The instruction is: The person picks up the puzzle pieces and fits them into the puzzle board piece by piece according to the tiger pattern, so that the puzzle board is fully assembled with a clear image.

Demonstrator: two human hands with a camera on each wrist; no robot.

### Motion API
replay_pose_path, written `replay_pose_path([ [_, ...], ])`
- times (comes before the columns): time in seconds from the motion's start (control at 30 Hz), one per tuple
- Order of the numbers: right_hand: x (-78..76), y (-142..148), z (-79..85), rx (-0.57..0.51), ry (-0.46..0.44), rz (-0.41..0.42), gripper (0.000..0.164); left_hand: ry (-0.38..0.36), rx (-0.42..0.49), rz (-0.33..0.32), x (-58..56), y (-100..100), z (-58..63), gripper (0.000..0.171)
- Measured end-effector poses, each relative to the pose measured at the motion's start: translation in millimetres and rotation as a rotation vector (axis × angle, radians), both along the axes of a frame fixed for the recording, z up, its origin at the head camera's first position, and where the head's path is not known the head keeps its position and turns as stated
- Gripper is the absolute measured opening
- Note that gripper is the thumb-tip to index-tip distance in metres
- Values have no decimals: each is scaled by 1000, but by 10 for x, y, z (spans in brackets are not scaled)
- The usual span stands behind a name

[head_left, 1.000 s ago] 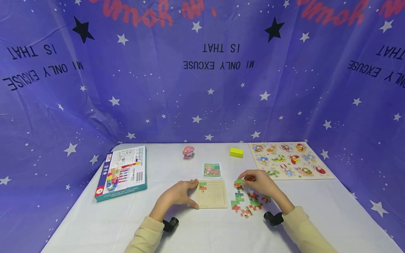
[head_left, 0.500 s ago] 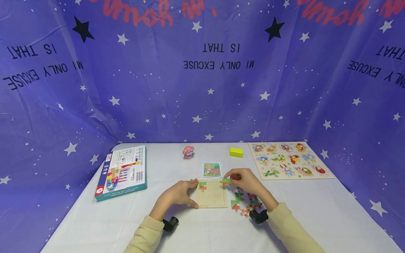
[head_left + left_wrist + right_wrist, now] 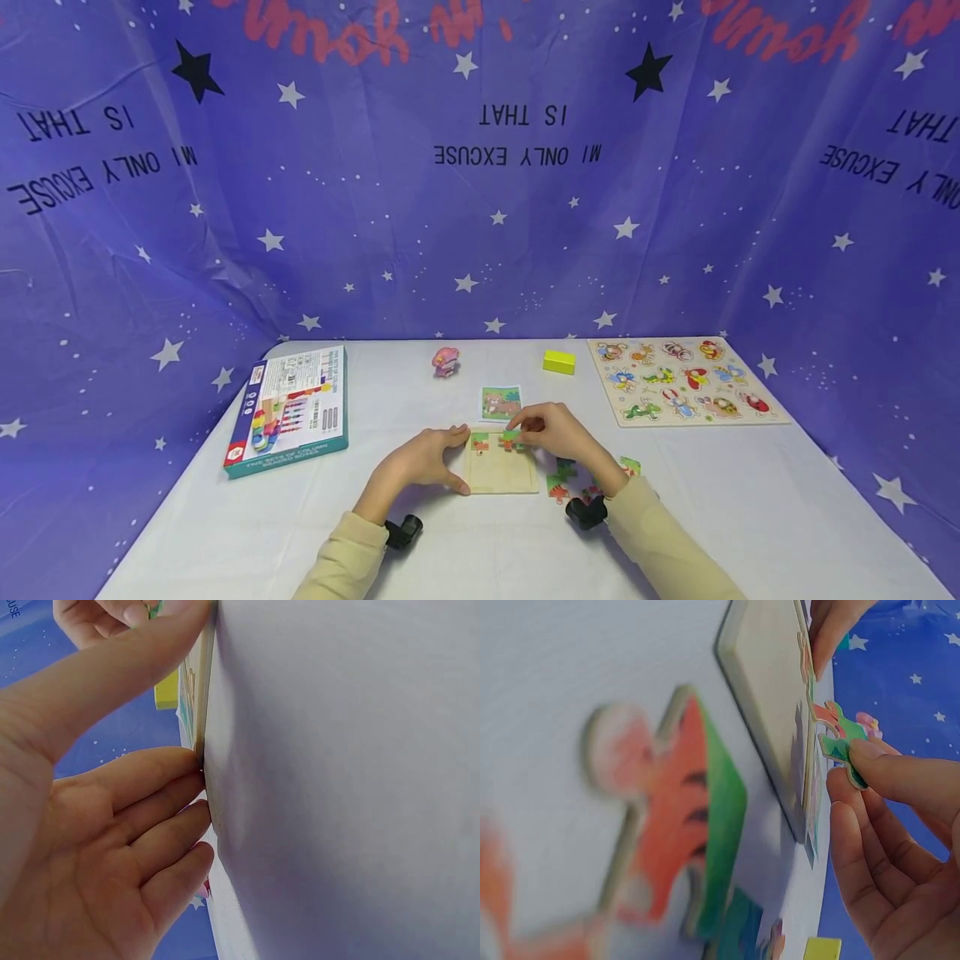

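At the table's middle lies a square wooden puzzle tray (image 3: pixel 501 475) with one green-and-orange puzzle piece (image 3: pixel 478 439) in its far left corner. My left hand (image 3: pixel 426 458) rests against the tray's left side, thumb at the near corner, fingers at the far one; the left wrist view shows these fingers (image 3: pixel 161 776) nearly straight. Over the tray's far right part, my right hand (image 3: pixel 557 433) pinches another puzzle piece (image 3: pixel 844 735) between thumb and fingers. It appears tilted above the tray in the right wrist view. Beneath the right forearm are several loose puzzle pieces (image 3: pixel 558 488), partly hidden.
Behind the tray lies a picture card (image 3: pixel 501 403). Farther back are a pink toy (image 3: pixel 446 362) and a yellow block (image 3: pixel 558 362). A boxed bead set (image 3: pixel 292 408) stands left, and an insect puzzle board (image 3: pixel 682 383) lies right. A blurred loose piece (image 3: pixel 690 810) fills the right wrist view.
My right hand has carried the pinched puzzle piece left from the loose pieces to above the tray's far right part. The left hand has stayed at the tray's left side.
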State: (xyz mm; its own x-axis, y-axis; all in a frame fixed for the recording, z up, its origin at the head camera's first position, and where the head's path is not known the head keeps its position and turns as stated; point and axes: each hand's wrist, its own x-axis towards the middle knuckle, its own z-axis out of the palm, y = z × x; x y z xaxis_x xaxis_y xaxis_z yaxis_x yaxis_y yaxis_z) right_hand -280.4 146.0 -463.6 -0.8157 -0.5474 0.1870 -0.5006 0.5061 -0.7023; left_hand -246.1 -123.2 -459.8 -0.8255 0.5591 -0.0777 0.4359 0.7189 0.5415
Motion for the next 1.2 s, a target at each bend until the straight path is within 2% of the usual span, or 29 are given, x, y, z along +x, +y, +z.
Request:
replay_pose_path([
  [0.57, -63, -227, -34, 26, 29, 5, 14, 3, -2, -1, 6, 18, 17, 92],
  [0.87, -92, -262, -65, 67, 19, -49, 15, -4, -5, 6, 10, 19, 25, 93],
  [1.2, -101, -292, -54, 74, -21, -47, 13, -1, -7, 6, 3, 12, 23, 93],
])
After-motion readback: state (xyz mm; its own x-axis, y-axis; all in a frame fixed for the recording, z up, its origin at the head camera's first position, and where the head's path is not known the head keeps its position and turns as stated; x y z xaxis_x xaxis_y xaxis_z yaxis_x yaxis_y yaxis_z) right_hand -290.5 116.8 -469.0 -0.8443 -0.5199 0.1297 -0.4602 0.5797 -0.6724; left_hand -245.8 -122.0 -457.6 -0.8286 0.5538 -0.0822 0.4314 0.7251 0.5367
